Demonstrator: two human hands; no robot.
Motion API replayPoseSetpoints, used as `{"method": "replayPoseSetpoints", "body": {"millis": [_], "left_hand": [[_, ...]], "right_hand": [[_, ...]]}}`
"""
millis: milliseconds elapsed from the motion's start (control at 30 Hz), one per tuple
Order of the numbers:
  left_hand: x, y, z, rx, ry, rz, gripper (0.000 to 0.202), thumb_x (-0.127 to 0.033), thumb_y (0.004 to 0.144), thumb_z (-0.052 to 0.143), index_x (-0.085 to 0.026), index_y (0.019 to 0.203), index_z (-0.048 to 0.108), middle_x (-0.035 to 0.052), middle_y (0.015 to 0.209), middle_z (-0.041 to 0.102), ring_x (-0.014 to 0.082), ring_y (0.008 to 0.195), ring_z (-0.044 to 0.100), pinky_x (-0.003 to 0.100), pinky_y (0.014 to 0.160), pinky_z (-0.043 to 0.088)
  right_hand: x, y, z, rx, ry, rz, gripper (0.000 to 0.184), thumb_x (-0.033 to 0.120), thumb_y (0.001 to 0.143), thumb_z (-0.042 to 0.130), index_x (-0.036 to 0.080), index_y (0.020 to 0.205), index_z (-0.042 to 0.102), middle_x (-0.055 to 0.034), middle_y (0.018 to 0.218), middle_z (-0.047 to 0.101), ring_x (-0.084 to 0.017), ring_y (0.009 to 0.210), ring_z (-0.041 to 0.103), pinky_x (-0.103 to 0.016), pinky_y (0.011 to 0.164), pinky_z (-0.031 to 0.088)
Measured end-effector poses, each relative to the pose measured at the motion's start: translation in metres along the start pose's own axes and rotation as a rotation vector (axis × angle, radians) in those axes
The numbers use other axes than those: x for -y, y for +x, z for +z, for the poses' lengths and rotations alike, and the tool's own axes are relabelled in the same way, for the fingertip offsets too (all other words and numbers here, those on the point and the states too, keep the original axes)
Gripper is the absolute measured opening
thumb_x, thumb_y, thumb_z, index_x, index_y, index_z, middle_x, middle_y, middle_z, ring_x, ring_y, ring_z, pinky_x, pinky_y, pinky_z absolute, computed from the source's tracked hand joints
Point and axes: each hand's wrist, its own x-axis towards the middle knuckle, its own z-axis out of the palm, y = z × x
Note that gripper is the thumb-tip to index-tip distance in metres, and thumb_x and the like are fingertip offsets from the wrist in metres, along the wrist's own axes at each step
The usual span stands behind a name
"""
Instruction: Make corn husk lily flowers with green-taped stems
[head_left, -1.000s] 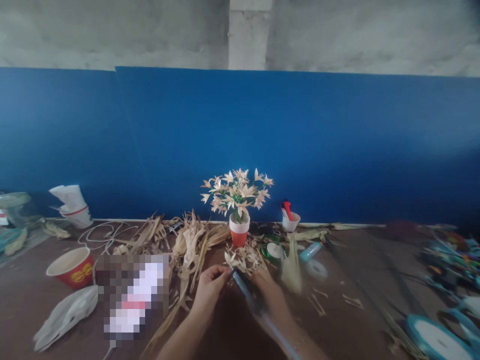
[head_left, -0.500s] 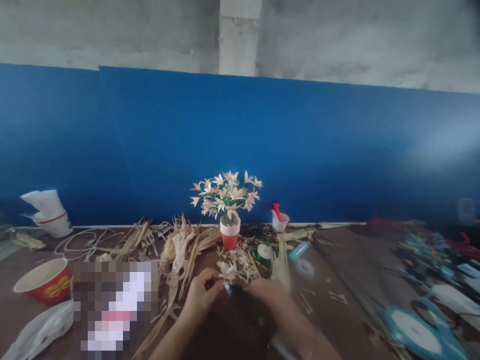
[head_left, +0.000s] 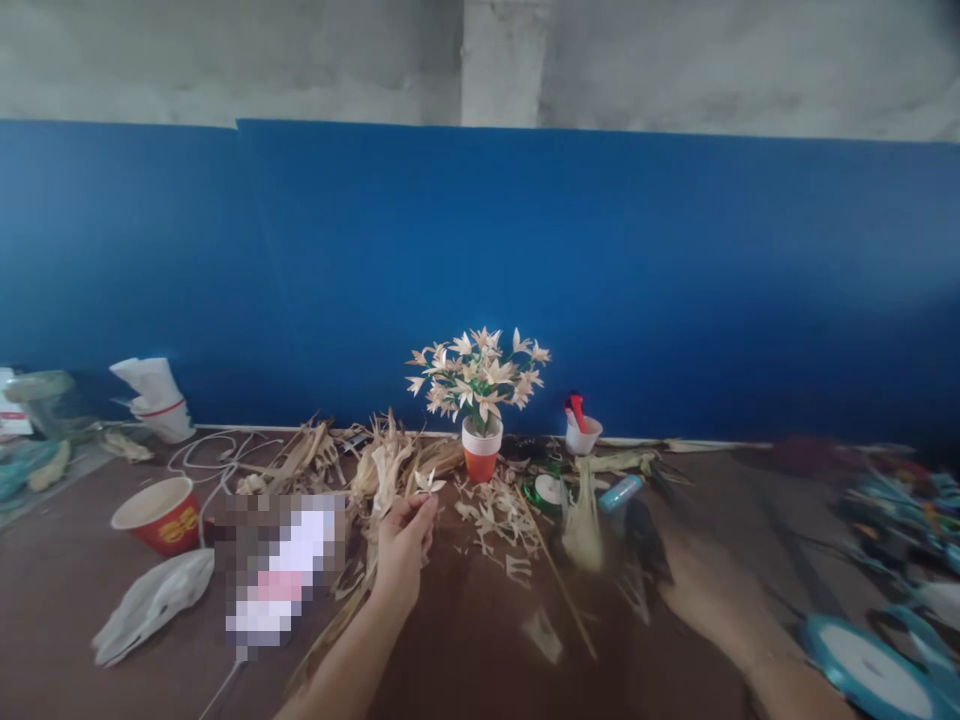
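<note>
My left hand [head_left: 406, 535] is closed in a pinch on a small pale husk flower [head_left: 430, 483], its petals pointing up above the fingertips. To the right, my right hand [head_left: 705, 590] is smeared by motion, its fingers against a dark glue gun [head_left: 646, 540] that is blurred too. Behind them stands a pot [head_left: 481, 455], orange below and white above, full of pale husk flowers [head_left: 484, 375] on green stems. Loose husk petals [head_left: 499, 515] lie on the table in front of it, beside a thin stick [head_left: 559, 575].
Dried husks [head_left: 386, 465] heap left of the pot. A red paper bowl [head_left: 161, 515] and a plastic bag [head_left: 154, 605] lie at left. A white cup [head_left: 581, 437], a green tape roll [head_left: 547, 490] and a blue tube [head_left: 621, 493] are right of centre. A blue ribbon spool [head_left: 862, 670] lies lower right.
My hands have parted. The left has lifted the husk flower a little up and left; the right has swung far right with the glue gun. The view has shifted left.
</note>
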Motion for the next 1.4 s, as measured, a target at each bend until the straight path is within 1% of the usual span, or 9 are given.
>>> {"method": "replayPoseSetpoints", "body": {"millis": [67,167,267,367,500,667,967,1200,1400], "left_hand": [[-0.001,0.001,-0.001,-0.016,-0.021,0.037,0.034,-0.043,0.058,0.075,-0.014,0.070,0.060,-0.0095,0.046,0.040,0.0015,0.038,0.029,0.014,0.036,0.018],[-0.004,0.002,-0.003,-0.037,-0.035,0.064,0.034,-0.042,0.059,0.075,-0.014,0.071,0.061,-0.0087,0.049,0.041,0.0018,0.039,0.029,0.015,0.037,0.018],[-0.007,0.003,-0.004,-0.043,-0.061,0.056,0.034,-0.041,0.058,0.076,-0.014,0.071,0.061,-0.0092,0.048,0.040,0.0016,0.040,0.028,0.015,0.038,0.018],[-0.009,0.005,-0.006,-0.046,-0.073,0.039,0.034,-0.040,0.057,0.077,-0.014,0.071,0.061,-0.0089,0.049,0.042,0.0010,0.039,0.030,0.014,0.039,0.019],[-0.013,0.011,-0.011,-0.054,-0.070,0.026,0.034,-0.038,0.056,0.078,-0.013,0.072,0.061,-0.0083,0.050,0.046,0.0005,0.039,0.031,0.014,0.038,0.020],[-0.017,0.017,-0.017,-0.060,-0.096,0.054,0.033,-0.036,0.057,0.078,-0.014,0.072,0.060,-0.0096,0.045,0.042,0.0007,0.039,0.030,0.013,0.038,0.019],[-0.012,0.013,-0.012,-0.002,-0.049,0.020,0.033,-0.039,0.058,0.077,-0.013,0.072,0.062,-0.0091,0.047,0.042,0.0002,0.039,0.029,0.013,0.038,0.019],[-0.015,0.005,-0.004,-0.006,-0.008,-0.041,0.039,-0.043,0.052,0.078,-0.014,0.069,0.060,-0.0096,0.044,0.041,0.0013,0.037,0.029,0.014,0.038,0.018],[-0.012,0.001,-0.001,0.005,0.042,-0.057,0.039,-0.046,0.052,0.077,-0.014,0.067,0.059,-0.0099,0.043,0.040,0.0016,0.037,0.029,0.014,0.037,0.017]], "right_hand": [[0.037,-0.001,-0.013,0.008,-0.087,-0.075,0.009,0.019,0.068,0.056,0.021,0.068,0.065,-0.0136,0.085,0.066,-0.031,0.082,0.059,-0.039,0.068,0.040],[0.108,0.001,-0.023,0.068,0.134,-0.362,0.024,0.017,0.079,0.045,0.024,0.073,0.068,-0.0060,0.081,0.067,-0.021,0.078,0.059,-0.035,0.072,0.039],[0.168,0.003,-0.010,0.169,0.221,-0.542,0.020,0.020,0.079,0.051,0.022,0.067,0.067,-0.0056,0.077,0.067,-0.023,0.084,0.058,-0.037,0.075,0.037],[0.198,0.004,0.011,0.173,0.234,-0.567,0.019,0.017,0.079,0.051,0.021,0.080,0.069,-0.0074,0.087,0.068,-0.025,0.094,0.055,-0.041,0.081,0.034],[0.204,0.003,0.027,0.241,0.306,-0.639,0.020,0.018,0.079,0.052,0.023,0.089,0.068,-0.0057,0.101,0.065,-0.025,0.102,0.051,-0.042,0.085,0.030],[0.211,-0.001,0.027,0.181,0.264,-0.501,0.017,0.020,0.080,0.052,0.019,0.082,0.068,-0.0096,0.097,0.065,-0.027,0.102,0.049,-0.045,0.088,0.025],[0.224,-0.017,0.028,0.340,0.347,-0.836,0.019,0.022,0.083,0.049,0.020,0.084,0.068,-0.0042,0.087,0.066,-0.018,0.089,0.054,-0.033,0.082,0.029],[0.198,0.020,0.040,0.073,0.240,-0.361,0.018,0.024,0.084,0.050,0.021,0.083,0.068,-0.0088,0.101,0.063,-0.025,0.103,0.048,-0.038,0.082,0.028],[0.196,0.027,0.054,0.028,0.301,-0.347,0.007,0.021,0.075,0.060,0.021,0.075,0.067,-0.0078,0.098,0.063,-0.027,0.103,0.048,-0.042,0.086,0.027]]}}
